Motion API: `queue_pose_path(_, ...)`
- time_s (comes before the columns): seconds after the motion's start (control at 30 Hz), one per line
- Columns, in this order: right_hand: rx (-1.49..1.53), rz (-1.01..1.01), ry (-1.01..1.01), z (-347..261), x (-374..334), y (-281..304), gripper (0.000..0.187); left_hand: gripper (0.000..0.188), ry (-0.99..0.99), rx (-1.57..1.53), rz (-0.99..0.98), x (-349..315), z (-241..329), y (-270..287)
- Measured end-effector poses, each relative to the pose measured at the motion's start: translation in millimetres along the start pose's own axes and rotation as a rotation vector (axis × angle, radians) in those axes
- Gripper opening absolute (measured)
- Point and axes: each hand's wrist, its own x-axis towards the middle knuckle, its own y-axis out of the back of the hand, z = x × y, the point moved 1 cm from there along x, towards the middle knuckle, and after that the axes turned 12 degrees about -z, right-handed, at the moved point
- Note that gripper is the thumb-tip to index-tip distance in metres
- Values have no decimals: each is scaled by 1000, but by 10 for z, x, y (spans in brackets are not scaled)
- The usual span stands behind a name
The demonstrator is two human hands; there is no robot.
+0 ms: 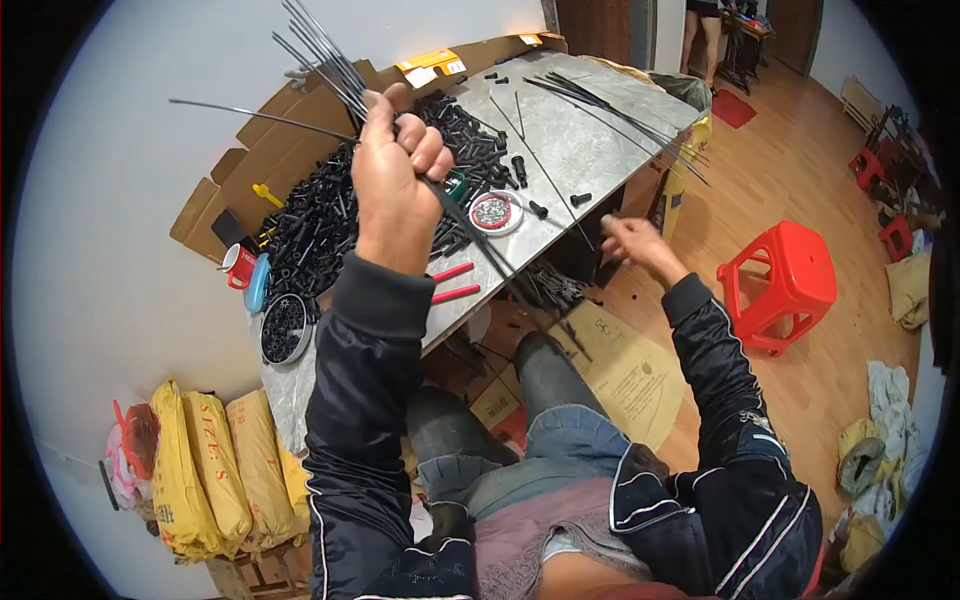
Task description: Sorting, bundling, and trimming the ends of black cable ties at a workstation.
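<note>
My left hand (395, 165) is raised over the table, its fingers closed round a bundle of thin black rods (335, 68). The rods fan out above the fist, and one sticks out to the left. Their lower ends slant down past the table's front edge. My right hand (637, 245) is off the table's right front edge, fingers loosely bent and apart, with nothing visible in it. Nearest to it on the tabletop are a short black fitting (581, 199) and a loose rod (550, 175). More black rods (600, 105) lie across the far right corner.
A heap of black fittings (310, 205) covers the table's left side, before cardboard. Nearby are a white round dish (516, 226) of small metal parts, red-handled pliers (455, 293), a bowl (305, 352) and a red mug (236, 262). A red stool (800, 265) stands right; yellow sacks (215, 465) left.
</note>
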Motion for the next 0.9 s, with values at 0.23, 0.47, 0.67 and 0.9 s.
queue_pose_path(0.23,140,-79,139,-206,102,-405,23,26,73,88,-71,-167,197,21)
queue_pose_path(0.47,-676,612,271,-647,719,241,46,27,133,114,-99,-382,244,112)
queue_pose_path(0.67,-169,30,639,-1232,44,-337,48,29,51,61,-76,-471,206,122)
queue_pose_path(0.9,154,-849,365,-1672,-1183,-1574,24,41,-157,38,-69,-558,201,191)
